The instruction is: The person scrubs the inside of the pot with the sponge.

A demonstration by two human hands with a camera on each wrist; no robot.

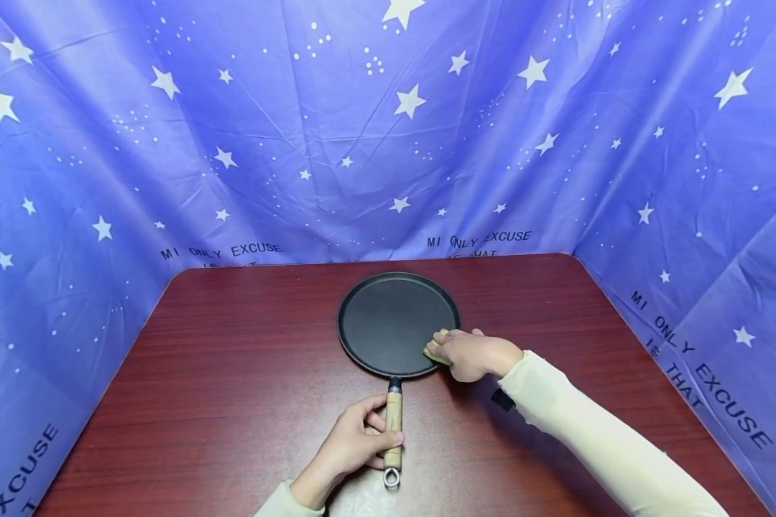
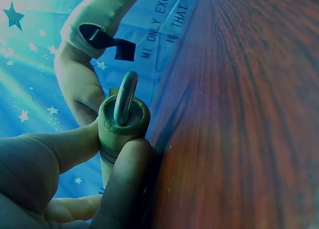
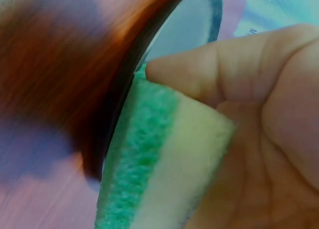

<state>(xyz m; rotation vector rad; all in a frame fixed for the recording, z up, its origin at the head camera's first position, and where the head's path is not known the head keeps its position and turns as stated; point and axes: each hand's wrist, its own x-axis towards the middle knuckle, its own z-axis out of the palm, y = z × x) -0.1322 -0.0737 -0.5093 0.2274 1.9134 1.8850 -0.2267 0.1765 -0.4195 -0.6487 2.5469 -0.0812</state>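
Note:
A round, flat black frying pan (image 1: pixel 394 323) lies on the table, its wooden handle (image 1: pixel 394 416) pointing toward me. My left hand (image 1: pixel 356 439) grips that handle between thumb and fingers; the metal hanging ring (image 2: pixel 126 97) sticks out at its end. At the pan's lower right rim, my right hand (image 1: pixel 468 354) holds a kitchen sponge (image 1: pixel 435 352) against the pan. Seen from the right wrist, the sponge (image 3: pixel 154 154) has a green layer and a pale yellow one, with the thumb and fingers around it. Part of the sponge is hidden under the hand.
The reddish-brown wooden table (image 1: pixel 233 373) extends around the pan on all sides. Blue curtains (image 1: pixel 297 129) with white stars and printed words hang behind and at both sides of the table. A black strap piece (image 1: pixel 503 399) hangs from the right sleeve.

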